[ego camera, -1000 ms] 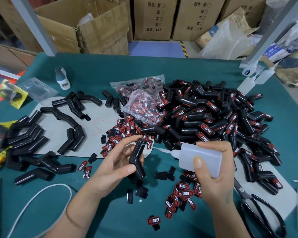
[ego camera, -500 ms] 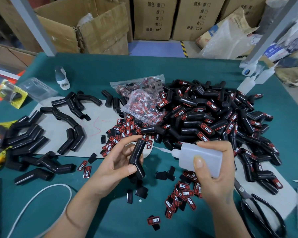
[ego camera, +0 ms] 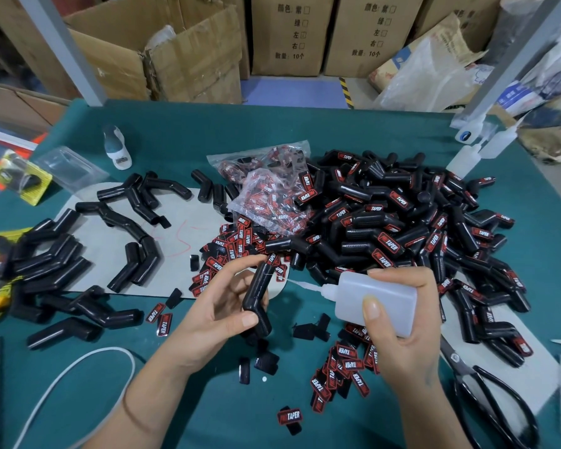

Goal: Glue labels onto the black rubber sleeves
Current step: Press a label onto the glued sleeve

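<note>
Green-clothed table (ego camera: 353, 131); left hand (ego camera: 214, 314) grips bent black rubber sleeve (ego camera: 256, 296); at three o'clock, right hand (ego camera: 399, 332) squeezes translucent white plastic glue bottle (ego camera: 374, 301).

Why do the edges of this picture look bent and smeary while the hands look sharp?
Head view: the wide lens bows the grey posts outward; the left-edge sleeves are smeared; the centre is crisp, where the left hand holds a sleeve and the right hand the glue bottle; light is soft, with faint shine on the rubber.
</note>
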### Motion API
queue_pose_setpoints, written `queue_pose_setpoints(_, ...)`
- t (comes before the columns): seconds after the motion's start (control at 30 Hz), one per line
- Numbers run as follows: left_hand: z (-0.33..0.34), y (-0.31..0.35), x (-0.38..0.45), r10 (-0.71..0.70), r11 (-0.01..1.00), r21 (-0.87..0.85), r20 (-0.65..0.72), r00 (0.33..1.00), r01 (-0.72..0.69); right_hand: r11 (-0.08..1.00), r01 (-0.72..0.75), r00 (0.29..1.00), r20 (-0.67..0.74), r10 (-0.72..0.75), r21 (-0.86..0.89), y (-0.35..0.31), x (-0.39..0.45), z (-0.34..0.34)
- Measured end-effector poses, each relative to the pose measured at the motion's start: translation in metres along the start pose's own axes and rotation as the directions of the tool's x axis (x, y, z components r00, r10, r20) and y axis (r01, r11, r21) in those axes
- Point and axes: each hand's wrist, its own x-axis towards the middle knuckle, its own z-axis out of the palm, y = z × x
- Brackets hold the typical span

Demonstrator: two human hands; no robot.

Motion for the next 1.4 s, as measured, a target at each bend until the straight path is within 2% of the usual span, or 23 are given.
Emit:
queue_pose_setpoints(0.53,-0.0031,-0.0047,-0.0006,-0.007,1.000,-0.012,0.006,1.000,0.007,0.999,-0.031,1.000,-0.002,0.031,0.006,0.0036,-0.0006,-0.0019)
queue_pose_setpoints(1.0,-0.0022,-0.0034,0.0009,-0.015,0.999,-0.036,0.030,0.999,0.016,1.000,0.016,1.000,0.023,-0.016,-0.020,0.0031,-0.0001,-0.0010)
queue_pose_setpoints(1.4,-0.0001,-0.0011,0.0011,-0.017,0.998,-0.061,0.029,0.999,0.019,1.000,0.000,1.000,0.024,0.001,-0.015,0.0029,-0.0003,-0.0020)
